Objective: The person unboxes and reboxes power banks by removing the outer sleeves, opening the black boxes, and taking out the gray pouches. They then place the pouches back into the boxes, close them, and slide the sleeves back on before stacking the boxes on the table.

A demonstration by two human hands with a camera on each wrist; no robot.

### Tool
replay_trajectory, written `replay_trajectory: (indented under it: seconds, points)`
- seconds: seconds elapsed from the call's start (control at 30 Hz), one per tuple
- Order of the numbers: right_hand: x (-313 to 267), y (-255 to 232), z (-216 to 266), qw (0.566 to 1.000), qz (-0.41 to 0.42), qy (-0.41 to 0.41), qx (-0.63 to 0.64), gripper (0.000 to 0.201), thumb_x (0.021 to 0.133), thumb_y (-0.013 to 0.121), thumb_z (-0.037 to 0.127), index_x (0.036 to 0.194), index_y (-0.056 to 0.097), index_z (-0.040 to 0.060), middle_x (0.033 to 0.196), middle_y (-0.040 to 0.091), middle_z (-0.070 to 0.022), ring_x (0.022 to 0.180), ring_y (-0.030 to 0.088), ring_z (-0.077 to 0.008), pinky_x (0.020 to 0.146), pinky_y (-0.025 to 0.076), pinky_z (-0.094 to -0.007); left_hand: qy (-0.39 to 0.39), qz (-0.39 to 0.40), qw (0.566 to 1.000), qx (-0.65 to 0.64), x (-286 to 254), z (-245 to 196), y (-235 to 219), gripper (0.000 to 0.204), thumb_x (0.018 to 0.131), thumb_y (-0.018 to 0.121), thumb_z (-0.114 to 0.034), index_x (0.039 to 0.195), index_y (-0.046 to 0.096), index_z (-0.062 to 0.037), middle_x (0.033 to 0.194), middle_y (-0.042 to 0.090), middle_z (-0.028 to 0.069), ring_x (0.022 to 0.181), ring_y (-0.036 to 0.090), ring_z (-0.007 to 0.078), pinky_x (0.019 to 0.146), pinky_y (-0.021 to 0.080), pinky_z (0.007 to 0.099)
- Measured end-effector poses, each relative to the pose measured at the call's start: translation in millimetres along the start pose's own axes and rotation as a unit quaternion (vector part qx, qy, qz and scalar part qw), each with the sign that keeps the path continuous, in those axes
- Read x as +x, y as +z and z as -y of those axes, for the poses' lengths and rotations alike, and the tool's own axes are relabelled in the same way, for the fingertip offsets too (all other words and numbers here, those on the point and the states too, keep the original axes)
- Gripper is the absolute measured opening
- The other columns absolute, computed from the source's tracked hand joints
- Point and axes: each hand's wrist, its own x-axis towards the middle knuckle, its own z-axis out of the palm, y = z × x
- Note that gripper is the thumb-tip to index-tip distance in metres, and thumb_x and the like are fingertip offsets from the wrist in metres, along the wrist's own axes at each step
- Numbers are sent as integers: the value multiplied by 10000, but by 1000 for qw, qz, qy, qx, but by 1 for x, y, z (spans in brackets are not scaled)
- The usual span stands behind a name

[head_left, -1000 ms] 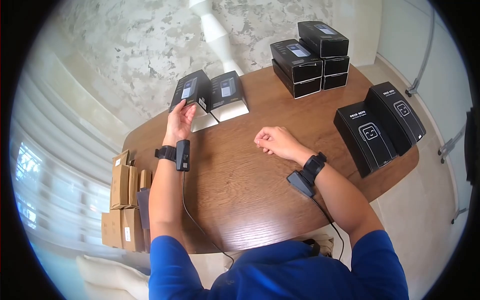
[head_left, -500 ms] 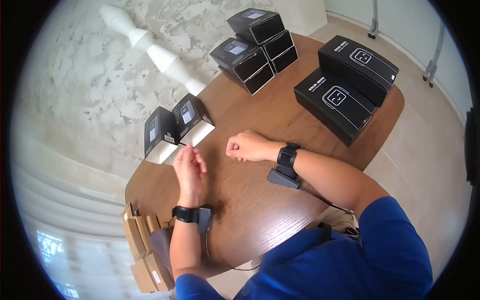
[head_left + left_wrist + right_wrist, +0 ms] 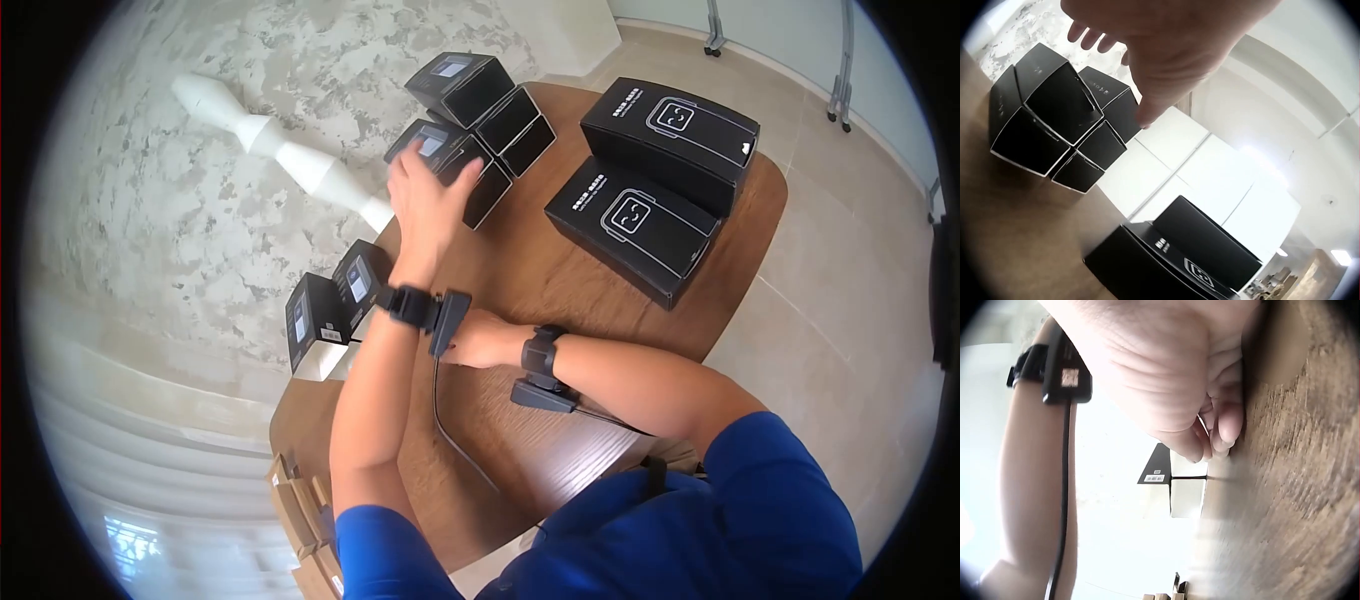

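Note:
In the head view the left hand (image 3: 430, 205), thumb and fingers spread, is over the near side of a stack of black boxes (image 3: 465, 95). The left wrist view has that hand (image 3: 1172, 50) in front of the stacked boxes (image 3: 1063, 106), a gap showing beneath the palm; contact cannot be told. Beyond the left wrist, the right hand (image 3: 485, 340) rests low by the wooden table (image 3: 620, 320), partly hidden. Its fingers hang loosely curled with nothing in them, as the right hand (image 3: 1179, 381) shows in the right wrist view.
Two black boxes with a face drawing (image 3: 630, 215) lie at the right of the table. Two more black boxes with white ends (image 3: 315, 320) stand at its left edge. Brown cartons (image 3: 300, 515) are at the lower left, and a white sculpted column (image 3: 255, 135) is by the wall.
The left hand has left the two boxes at the left edge, moved across to the stack and spread its fingers. The head view has turned; the right hand stays low over the table.

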Motion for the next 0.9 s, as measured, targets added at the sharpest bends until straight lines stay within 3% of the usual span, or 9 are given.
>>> replay_trajectory:
  seconds: [0.17, 0.27, 0.33, 0.43, 0.53, 0.67, 0.7, 0.8, 0.9]
  points:
    - [-5, -7, 8, 999, 16, -16, -27, 231, 845, 613, 273, 876, 672, 52, 828, 685, -140, 807, 660, -309, 726, 503, -398, 140, -83, 966, 203, 58, -15, 19, 781, 760, 730, -444, 1349, 413, -40, 1345, 416, 274, 1215, 421, 420, 1009, 348, 471]
    - [3, 0, 7, 995, 41, 20, -93, 217, 845, 607, 270, 841, 666, 61, 821, 684, -130, 788, 657, -309, 704, 494, -395, 124, -67, 963, 230, 86, -25, 31, 758, 775, 707, -456, 1361, 415, -74, 1379, 382, 281, 1244, 400, 421, 1012, 334, 501]
    - [2, 7, -4, 994, 4, -55, -90, 196, 836, 612, 259, 816, 657, 69, 800, 680, -122, 758, 653, -301, 670, 488, -388, 132, -64, 967, 210, 103, -32, 41, 716, 789, 687, -470, 1370, 429, -140, 1398, 373, 259, 1271, 370, 433, 1018, 305, 559]
    - [-2, 3, -2, 999, -14, -45, 18, 181, 819, 621, 236, 779, 651, 63, 754, 670, -117, 700, 647, -289, 625, 491, -378, 212, -26, 938, 272, 124, -44, 57, 601, 802, 665, -486, 1331, 494, -260, 1423, 386, 183, 1313, 306, 453, 1008, 234, 668]
    - [-1, 5, -5, 995, -48, -88, 9, 177, 816, 624, 224, 763, 646, 56, 736, 667, -115, 689, 646, -290, 619, 491, -373, 151, 71, 941, 294, 134, -49, 71, 559, 814, 649, -493, 1300, 529, -245, 1426, 386, 180, 1330, 280, 450, 1013, 223, 668]
    - [3, 7, -7, 998, -30, -61, 14, 162, 808, 624, 205, 757, 638, 52, 728, 664, -122, 688, 644, -289, 612, 486, -381, 85, 148, 967, 188, 133, -48, 66, 472, 825, 645, -472, 1194, 584, -184, 1285, 486, 173, 1202, 458, 422, 925, 384, 604]
    - [3, 9, -8, 998, -31, -60, 17, 162, 808, 624, 205, 757, 638, 52, 728, 664, -122, 688, 644, -289, 612, 486, -381, 134, 124, 964, 191, 126, -46, 61, 405, 838, 654, -405, 1139, 593, -142, 1193, 521, 177, 1109, 537, 388, 890, 453, 495]
    - [4, 8, -4, 998, -27, -48, -4, 168, 814, 618, 207, 758, 636, 49, 742, 667, -130, 701, 643, -302, 629, 485, -387, 215, 126, 957, 150, 117, -28, 45, 350, 850, 659, -334, 1102, 592, -101, 1161, 534, 183, 1096, 548, 358, 897, 460, 414]
    - [2, -4, 1, 998, 56, 6, -3, 192, 834, 603, 217, 814, 666, 36, 818, 683, -150, 789, 650, -330, 696, 491, -411, 259, 118, 955, 84, 108, -10, 30, 361, 842, 667, -313, 1101, 583, -75, 1118, 544, 187, 1056, 550, 367, 884, 466, 437]
